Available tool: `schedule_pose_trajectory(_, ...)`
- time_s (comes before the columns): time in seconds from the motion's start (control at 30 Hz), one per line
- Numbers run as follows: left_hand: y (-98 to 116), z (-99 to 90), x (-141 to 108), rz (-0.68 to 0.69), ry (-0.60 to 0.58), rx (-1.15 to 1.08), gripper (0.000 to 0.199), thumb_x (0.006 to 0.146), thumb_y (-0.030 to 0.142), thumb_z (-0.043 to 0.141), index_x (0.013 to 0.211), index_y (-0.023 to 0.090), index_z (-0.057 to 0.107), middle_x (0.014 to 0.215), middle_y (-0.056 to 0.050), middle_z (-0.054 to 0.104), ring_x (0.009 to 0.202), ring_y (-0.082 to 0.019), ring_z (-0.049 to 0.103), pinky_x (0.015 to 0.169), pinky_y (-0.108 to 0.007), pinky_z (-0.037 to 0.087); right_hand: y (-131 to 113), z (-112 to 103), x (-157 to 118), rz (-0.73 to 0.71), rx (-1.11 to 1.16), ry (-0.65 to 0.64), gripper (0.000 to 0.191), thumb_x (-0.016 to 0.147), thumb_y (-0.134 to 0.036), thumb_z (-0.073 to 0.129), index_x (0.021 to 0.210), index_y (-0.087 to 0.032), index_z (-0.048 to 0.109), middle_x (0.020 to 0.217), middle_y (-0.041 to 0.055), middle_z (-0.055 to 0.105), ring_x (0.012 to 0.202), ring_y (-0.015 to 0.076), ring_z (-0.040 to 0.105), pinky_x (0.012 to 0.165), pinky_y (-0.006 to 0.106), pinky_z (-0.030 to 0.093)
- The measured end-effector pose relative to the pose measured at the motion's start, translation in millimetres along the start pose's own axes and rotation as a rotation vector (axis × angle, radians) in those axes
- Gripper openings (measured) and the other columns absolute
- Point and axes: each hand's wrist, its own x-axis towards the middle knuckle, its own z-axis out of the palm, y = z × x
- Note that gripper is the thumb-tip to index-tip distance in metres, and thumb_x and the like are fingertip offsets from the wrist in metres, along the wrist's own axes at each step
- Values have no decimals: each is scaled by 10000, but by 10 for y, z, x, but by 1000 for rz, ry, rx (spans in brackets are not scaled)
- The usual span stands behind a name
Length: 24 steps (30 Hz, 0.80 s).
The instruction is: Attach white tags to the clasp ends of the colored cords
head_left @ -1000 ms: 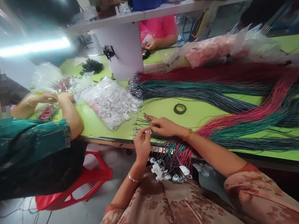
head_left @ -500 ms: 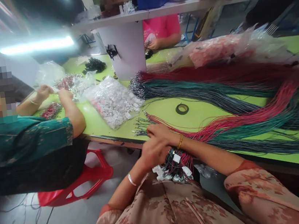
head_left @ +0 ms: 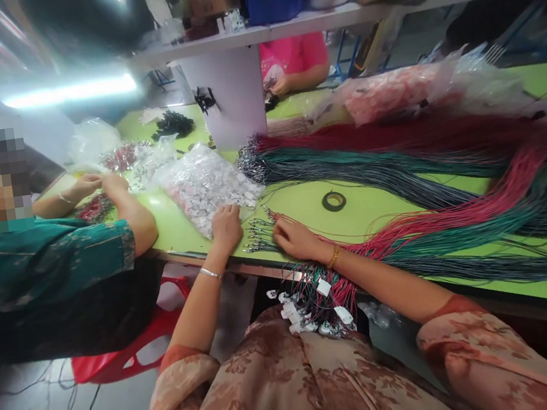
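My left hand [head_left: 227, 228] is at the near corner of a clear plastic bag [head_left: 210, 183] full of small white pieces. Its fingers are closed together, and what is between them I cannot make out. My right hand [head_left: 298, 237] lies on the table with curled fingers, over a bundle of red wires [head_left: 407, 224] and beside the metal-tipped ends of green wires [head_left: 260, 233]; what its fingers grip is hidden. In my lap, below the table edge, hangs a bunch of wires with white connectors [head_left: 298, 315].
A roll of black tape [head_left: 333, 201] lies behind my right hand. Long dark wires [head_left: 340, 173] stretch along the table [head_left: 297, 195]. A co-worker in a green sleeve [head_left: 83, 257] sits at left by a red stool [head_left: 122, 359]. A shelf [head_left: 319, 19] crosses overhead.
My left hand has left the spot beside my right hand and moved left and forward to the bag. My right hand stays by the wire ends, shifted slightly.
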Motion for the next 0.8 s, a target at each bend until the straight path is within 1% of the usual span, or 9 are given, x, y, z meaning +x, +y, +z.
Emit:
schedule_pose_trajectory(0.1, 17, -2, 6, 41, -57, 62, 338, 852, 63, 415, 1124, 161, 589, 1094, -160, 605, 1036, -286, 564, 823, -375, 424, 38, -1, 57, 69, 317, 44, 72, 810, -230, 477, 820, -179, 527, 728, 2, 581, 633, 128, 479, 622, 252, 379)
schedule_pose_trajectory(0.17, 25, 11, 14, 54, -80, 100, 337, 867, 59, 385, 1109, 162, 596, 1125, -167, 584, 1052, -288, 565, 821, -372, 434, 31, -2, 98, 114, 477, 55, 89, 770, -248, 495, 806, -176, 534, 689, -25, 552, 596, 111, 453, 580, 235, 359)
schedule_pose_trajectory(0.23, 32, 25, 25, 59, -104, 118, 328, 887, 68, 358, 1096, 153, 596, 1150, -176, 569, 1064, -287, 567, 824, -367, 444, 1, -16, 132, 138, 574, 78, 116, 744, -270, 516, 794, -170, 547, 694, -28, 555, 607, 106, 456, 582, 231, 358)
schedule_pose_trajectory(0.3, 36, 35, 42, 64, -135, 111, 348, 890, 58, 341, 1133, 147, 575, 1160, -182, 563, 1051, -284, 582, 815, -361, 453, -40, -44, 155, 157, 630, 99, 139, 735, -294, 531, 778, -165, 557, 697, -24, 559, 621, 106, 461, 599, 237, 366)
schedule_pose_trajectory(0.43, 19, 38, 76, 30, -159, 60, 375, 875, 47, 361, 1182, 156, 547, 1209, -203, 537, 956, -279, 629, 777, -368, 463, -112, -95, 174, 202, 725, 102, 174, 736, -340, 558, 757, -168, 551, 664, -36, 521, 585, 99, 437, 585, 245, 365)
schedule_pose_trajectory(0.53, -33, 28, 71, -17, -77, -25, 309, 864, 72, 402, 1113, 138, 572, 1198, -212, 535, 909, -274, 632, 765, -378, 468, -148, -97, 173, 225, 801, 107, 191, 732, -360, 579, 762, -175, 543, 665, -40, 512, 565, 92, 425, 552, 233, 357)
schedule_pose_trajectory(0.63, -102, 7, 23, -26, 81, -224, 233, 819, 97, 488, 1025, 132, 590, 1077, -179, 577, 903, -263, 610, 802, -384, 471, -173, -77, 170, 230, 827, 141, 212, 723, -379, 592, 757, -173, 551, 673, -35, 516, 579, 92, 426, 547, 226, 360)
schedule_pose_trajectory(0.73, -124, -14, -70, -85, 256, -581, 185, 796, 136, 546, 972, 167, 592, 915, -90, 606, 784, -197, 589, 782, -349, 474, -181, -55, 174, 228, 795, 154, 213, 716, -377, 590, 751, -168, 567, 682, -27, 537, 600, 97, 438, 571, 232, 376)
schedule_pose_trajectory(0.8, -79, -20, -158, -151, 297, -939, 204, 817, 202, 564, 1021, 195, 575, 844, -37, 614, 679, -150, 566, 695, -307, 471, -181, -44, 176, 211, 752, 154, 201, 719, -365, 580, 742, -165, 575, 690, -17, 564, 620, 105, 461, 599, 240, 390)
